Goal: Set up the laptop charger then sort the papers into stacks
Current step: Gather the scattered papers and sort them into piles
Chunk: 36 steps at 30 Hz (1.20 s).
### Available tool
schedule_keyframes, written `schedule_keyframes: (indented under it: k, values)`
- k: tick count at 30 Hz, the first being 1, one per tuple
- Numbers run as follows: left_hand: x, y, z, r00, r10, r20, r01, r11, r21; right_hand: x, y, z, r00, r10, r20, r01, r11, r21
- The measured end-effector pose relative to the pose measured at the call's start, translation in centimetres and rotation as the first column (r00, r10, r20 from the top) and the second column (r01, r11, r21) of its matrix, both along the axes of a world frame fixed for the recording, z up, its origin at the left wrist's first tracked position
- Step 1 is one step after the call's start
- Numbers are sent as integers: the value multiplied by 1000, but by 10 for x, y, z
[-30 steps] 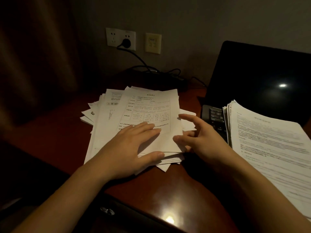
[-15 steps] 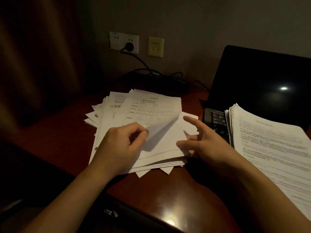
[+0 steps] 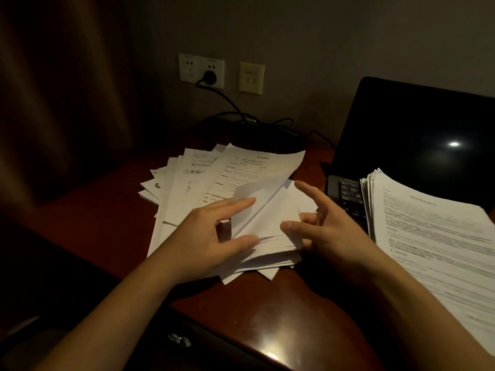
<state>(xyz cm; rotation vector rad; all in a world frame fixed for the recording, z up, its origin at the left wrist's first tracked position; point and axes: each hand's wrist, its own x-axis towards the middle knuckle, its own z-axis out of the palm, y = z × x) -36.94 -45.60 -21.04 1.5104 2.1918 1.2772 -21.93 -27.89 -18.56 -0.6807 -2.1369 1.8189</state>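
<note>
– Lifting which paper?
– The left hand [image 3: 211, 236] pinches the near corner of the top sheet [image 3: 267, 210], a white printed form. It curls that corner up off a loose pile [image 3: 182, 210] lying on the desk [image 3: 267, 317] just left of the laptop [image 3: 415, 135].
– And the right hand?
– The right hand [image 3: 329, 231] is relaxed, fingers spread, its thumb touching the pile's laptop-side edge.
– Which way do the sheets run?
– Long sides run from the person toward the wall, far ends leaning toward the laptop. Lower sheets fan out away from it.
– Any room?
– Bare wood shows left of the pile and along the desk's front edge. A neat stack [image 3: 428, 236] covers most of the laptop's keyboard. The charger cable [image 3: 227, 100] runs from a wall socket [image 3: 201, 70] behind and left of the laptop.
</note>
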Motion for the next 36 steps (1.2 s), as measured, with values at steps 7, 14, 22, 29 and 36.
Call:
schedule_keyframes:
  k: [7,14,22,29,36]
  values:
    - [2,0,-1,998,66,-25,-64,996,55,-3,-6,-6,999,-53,-6,53,990,128]
    - [-5,1,-7,977,178,119,-199,961,193,1,4,-2,999,-6,39,1,992,124]
    - [2,-2,1,998,57,29,-58,998,27,-4,-4,-10,998,-60,-33,64,990,126]
    - [-2,0,-3,997,49,58,-49,999,-6,-5,-5,-7,995,-98,10,94,980,175]
    - [1,-3,1,989,55,140,-67,994,83,-1,5,-6,999,-21,25,18,992,125]
